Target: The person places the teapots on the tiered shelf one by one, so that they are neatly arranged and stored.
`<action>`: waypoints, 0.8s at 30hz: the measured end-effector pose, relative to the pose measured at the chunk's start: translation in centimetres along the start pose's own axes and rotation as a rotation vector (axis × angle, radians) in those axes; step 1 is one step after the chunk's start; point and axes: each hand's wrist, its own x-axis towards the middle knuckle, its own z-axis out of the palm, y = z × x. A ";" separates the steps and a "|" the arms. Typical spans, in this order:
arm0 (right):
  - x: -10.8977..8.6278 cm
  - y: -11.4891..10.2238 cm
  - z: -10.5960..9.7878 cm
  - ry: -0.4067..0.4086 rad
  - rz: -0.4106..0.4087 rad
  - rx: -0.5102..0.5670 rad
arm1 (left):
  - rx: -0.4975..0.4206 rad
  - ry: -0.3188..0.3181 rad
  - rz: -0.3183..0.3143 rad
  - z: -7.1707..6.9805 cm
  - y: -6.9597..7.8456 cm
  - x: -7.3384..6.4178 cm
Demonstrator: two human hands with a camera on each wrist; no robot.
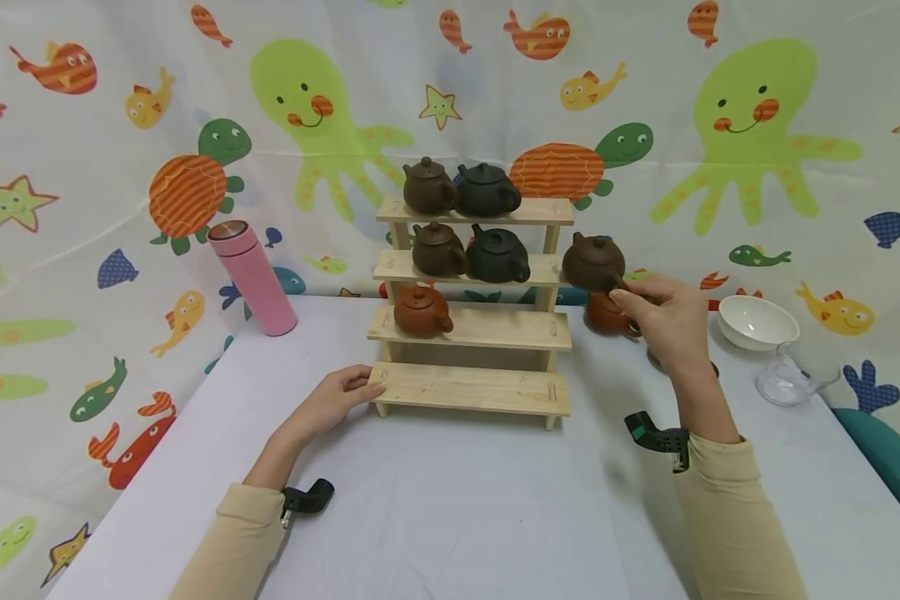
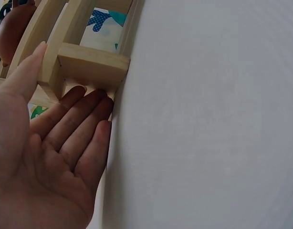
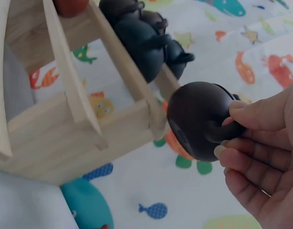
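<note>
A dark brown teapot (image 1: 592, 260) hangs in the air just right of the stepped wooden rack (image 1: 468, 387). My right hand (image 1: 666, 321) pinches it by its handle, thumb above and fingers below, as the right wrist view shows. My left hand (image 1: 337, 400) holds the left end of the rack's lowest shelf, thumb on the board and fingers under it by the leg. Two teapots, one brown (image 1: 427, 187) and one black (image 1: 486, 190), stand on the top shelf. Another brown teapot (image 1: 437, 248) and black teapot (image 1: 497, 254) share the second. One reddish teapot (image 1: 420, 311) sits on the third.
Behind the right hand, a reddish teapot (image 1: 606, 314) and a partly hidden dark object (image 1: 654, 360) are on the white table (image 1: 457, 508). A white bowl (image 1: 757, 323) and a clear glass vessel (image 1: 783, 382) stand at right. A pink flask (image 1: 255, 283) stands at far left.
</note>
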 end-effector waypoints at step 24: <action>-2.3 -4.9 0.6 -0.205 -0.184 0.207 | -0.008 0.012 -0.031 0.0 -0.2 0.2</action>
